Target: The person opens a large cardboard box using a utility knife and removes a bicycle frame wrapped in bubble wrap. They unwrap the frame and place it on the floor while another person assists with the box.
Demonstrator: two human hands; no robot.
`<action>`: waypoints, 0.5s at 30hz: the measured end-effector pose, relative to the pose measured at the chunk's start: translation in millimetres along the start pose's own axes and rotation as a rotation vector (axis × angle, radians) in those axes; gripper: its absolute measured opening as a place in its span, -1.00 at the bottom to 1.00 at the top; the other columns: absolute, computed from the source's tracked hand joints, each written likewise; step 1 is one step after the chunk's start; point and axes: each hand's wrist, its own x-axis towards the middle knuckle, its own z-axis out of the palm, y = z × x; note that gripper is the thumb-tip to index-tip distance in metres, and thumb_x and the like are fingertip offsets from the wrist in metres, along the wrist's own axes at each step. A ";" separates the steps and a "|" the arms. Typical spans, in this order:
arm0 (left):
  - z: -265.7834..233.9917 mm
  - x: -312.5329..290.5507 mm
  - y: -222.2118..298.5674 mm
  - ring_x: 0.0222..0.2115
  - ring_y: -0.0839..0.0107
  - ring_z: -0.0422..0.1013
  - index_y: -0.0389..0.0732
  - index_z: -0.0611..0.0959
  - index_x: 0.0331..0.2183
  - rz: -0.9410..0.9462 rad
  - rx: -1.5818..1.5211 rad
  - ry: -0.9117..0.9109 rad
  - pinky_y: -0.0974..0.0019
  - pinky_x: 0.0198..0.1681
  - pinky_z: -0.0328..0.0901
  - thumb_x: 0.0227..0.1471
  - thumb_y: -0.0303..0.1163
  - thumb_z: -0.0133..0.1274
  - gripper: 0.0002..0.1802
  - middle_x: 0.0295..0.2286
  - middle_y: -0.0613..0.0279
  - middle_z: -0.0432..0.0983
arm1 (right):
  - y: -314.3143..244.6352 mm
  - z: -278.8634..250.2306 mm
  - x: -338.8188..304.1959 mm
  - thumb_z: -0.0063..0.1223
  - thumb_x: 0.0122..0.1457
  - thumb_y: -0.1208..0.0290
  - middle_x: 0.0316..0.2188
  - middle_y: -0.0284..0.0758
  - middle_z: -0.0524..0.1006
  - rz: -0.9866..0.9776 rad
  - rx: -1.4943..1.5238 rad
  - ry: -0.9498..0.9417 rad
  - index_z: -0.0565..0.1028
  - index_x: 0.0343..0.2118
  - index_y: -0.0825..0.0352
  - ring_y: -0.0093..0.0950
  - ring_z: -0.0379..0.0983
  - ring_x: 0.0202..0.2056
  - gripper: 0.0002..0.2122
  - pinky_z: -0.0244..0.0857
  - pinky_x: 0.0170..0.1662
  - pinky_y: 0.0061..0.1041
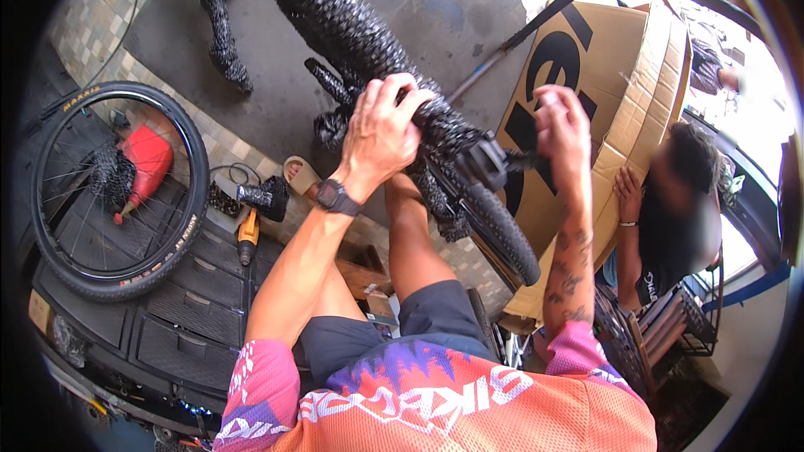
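Observation:
A bicycle covered in shiny, black bubble wrap (335,8) reaches from the top of the view toward my knees. My left hand (381,134), with a dark watch (337,197) on its wrist, grips the wrapped tube, fingers bent over the top. Raised to the right of the bike's front end is my right hand (563,134). Its fingers look bent but are smeared by motion, so what they hold, if anything, does not show. A dark clamp-like part (483,161) sits on the bike's front end, nearest that hand. Below it, a knobbly tyre (502,230) is bare of wrapping.
Beyond my right arm stands a large cardboard box (615,75). Another person (682,209) crouches beside it with a hand on its side. At left, a loose wheel (198,201), red bottle (149,166) and yellow drill (248,237) lie on black drawers (180,343).

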 end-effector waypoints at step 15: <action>31.6 -227.1 -66.7 -0.66 0.39 0.59 -0.32 0.65 0.05 -1.417 -0.427 -1.164 0.35 -0.68 0.40 0.17 -0.20 0.29 -0.49 -0.48 -0.01 0.71 | 4.7 39.6 -77.5 0.19 0.38 0.19 -0.22 -0.20 0.73 0.148 -0.519 -0.619 0.65 -0.06 0.38 -0.30 0.69 -0.17 -0.69 0.52 -0.07 -0.28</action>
